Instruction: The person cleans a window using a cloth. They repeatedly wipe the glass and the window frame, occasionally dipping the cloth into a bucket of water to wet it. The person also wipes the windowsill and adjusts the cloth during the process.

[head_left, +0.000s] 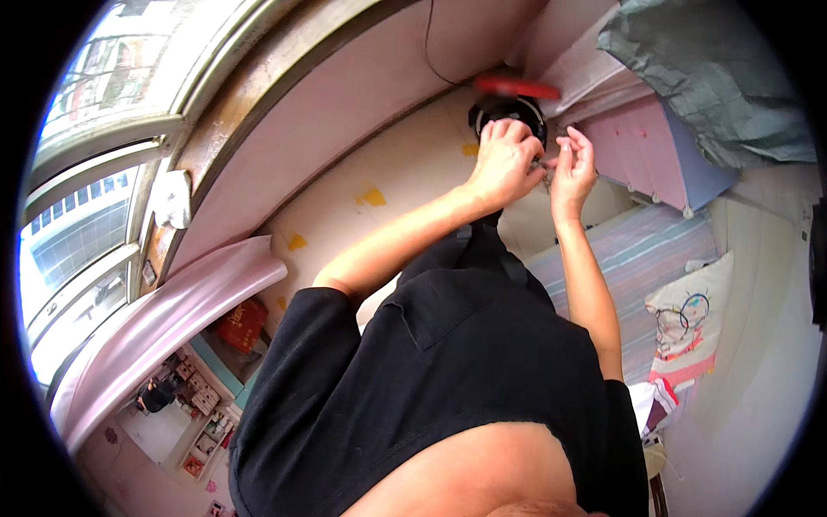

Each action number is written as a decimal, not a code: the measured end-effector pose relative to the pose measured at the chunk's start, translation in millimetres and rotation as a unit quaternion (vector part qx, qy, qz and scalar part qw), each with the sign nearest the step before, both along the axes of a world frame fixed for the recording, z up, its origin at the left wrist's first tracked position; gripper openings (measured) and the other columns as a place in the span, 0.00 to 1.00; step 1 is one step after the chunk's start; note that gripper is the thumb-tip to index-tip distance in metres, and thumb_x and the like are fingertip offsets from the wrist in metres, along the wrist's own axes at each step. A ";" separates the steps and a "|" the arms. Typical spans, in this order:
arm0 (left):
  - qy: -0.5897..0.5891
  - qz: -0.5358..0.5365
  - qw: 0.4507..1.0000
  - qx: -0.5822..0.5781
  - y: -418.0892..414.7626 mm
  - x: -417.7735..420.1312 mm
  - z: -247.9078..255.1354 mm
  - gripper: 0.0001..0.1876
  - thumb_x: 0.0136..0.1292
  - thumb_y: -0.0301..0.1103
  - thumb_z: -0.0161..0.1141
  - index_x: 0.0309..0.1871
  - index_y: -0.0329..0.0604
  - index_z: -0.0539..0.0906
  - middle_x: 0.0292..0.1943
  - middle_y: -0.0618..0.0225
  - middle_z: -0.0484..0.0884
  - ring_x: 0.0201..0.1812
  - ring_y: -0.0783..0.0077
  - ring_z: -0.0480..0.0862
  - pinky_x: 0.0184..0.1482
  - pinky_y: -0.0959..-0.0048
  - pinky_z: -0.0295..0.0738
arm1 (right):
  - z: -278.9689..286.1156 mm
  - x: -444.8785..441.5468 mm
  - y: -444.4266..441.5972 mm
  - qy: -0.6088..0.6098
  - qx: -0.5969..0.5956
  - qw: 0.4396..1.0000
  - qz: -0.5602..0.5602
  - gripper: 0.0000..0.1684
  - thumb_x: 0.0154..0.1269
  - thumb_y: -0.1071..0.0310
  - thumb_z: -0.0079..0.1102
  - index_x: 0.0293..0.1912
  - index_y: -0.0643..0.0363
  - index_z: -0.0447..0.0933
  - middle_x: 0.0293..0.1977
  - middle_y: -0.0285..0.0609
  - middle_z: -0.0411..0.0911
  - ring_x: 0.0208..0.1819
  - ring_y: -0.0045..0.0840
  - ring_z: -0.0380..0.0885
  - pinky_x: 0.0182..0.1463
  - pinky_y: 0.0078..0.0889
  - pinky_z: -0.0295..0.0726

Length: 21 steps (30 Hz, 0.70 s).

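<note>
My left hand [510, 158] reaches forward with its fingers bent and its back turned up. Its thumb and fingertips come close together at a small, unclear item, and I cannot tell whether they hold it. Beside it on the right, my right hand [574, 169] is raised with its fingers partly curled and the thumb near them. A gap shows between the two hands. Beyond my left hand sits a black rounded object [531, 111] with a pale curved rim, partly hidden by the fingers. Over its far side lies a blurred red bar-shaped thing [539, 89].
Windows [84, 213] with a worn wooden sill [216, 123] run along the left. A pink curtain [174, 323] hangs below them. On the right are a striped bed cover [620, 258], a printed pillow [688, 316] and grey-green sheeting [717, 84]. Yellow patches mark the pale floor [413, 155].
</note>
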<state>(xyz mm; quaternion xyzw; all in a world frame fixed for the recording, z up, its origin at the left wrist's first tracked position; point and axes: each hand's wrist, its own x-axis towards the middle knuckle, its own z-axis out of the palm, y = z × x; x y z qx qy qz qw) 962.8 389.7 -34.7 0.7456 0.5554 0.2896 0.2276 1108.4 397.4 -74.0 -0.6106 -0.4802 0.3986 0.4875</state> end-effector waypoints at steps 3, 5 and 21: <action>-0.043 0.000 0.996 -0.075 1.1 4.9 -4.6 0.11 0.47 0.38 0.70 0.32 0.45 0.85 0.43 0.58 0.80 0.51 0.50 0.76 0.55 0.56 0.71 | -3.1 3.9 2.9 -0.029 0.033 0.999 0.003 0.14 0.74 0.75 0.51 0.57 0.63 0.75 0.40 0.41 0.81 0.36 0.19 0.79 0.33 0.21 0.81; -0.066 0.001 0.990 -0.120 1.0 8.1 -13.2 0.12 0.49 0.40 0.70 0.33 0.44 0.85 0.41 0.56 0.80 0.50 0.50 0.77 0.54 0.56 0.72 | -1.2 6.4 5.4 -0.005 0.001 1.000 0.008 0.16 0.73 0.76 0.52 0.58 0.62 0.75 0.38 0.38 0.80 0.36 0.17 0.78 0.36 0.21 0.80; -0.124 0.096 0.977 -0.144 5.2 46.7 -31.8 0.06 0.50 0.34 0.63 0.26 0.42 0.83 0.32 0.55 0.82 0.42 0.48 0.79 0.48 0.55 0.75 | -2.1 16.5 17.3 -0.045 0.029 0.997 0.048 0.16 0.74 0.72 0.52 0.58 0.64 0.74 0.40 0.39 0.78 0.40 0.20 0.77 0.46 0.24 0.78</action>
